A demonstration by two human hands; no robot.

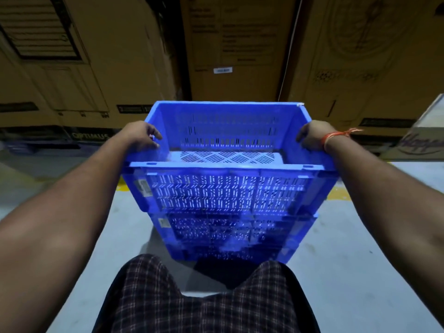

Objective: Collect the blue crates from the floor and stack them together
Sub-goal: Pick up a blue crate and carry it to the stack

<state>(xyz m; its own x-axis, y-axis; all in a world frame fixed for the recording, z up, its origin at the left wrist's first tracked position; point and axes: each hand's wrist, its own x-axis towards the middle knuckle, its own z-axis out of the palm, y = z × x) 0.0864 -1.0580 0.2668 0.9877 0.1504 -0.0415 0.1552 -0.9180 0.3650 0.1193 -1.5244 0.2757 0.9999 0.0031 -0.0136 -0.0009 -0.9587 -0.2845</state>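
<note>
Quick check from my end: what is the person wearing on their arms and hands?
Both forearms are bare, with no sleeves in view and no gloves on the left hand or the right hand. The right wrist carries an orange thread band with loose ends sticking out. The left wrist shows nothing worn.

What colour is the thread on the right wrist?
Orange thread, seen in the head view.

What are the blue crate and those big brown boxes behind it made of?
The top blue crate looks like hard moulded plastic: one even bright colour, smooth rims with a slight sheen, and neat rows of slots in its walls and floor. The brown boxes look like cardboard: dull matt tan faces with printed black text and a stuck-on label.
</note>
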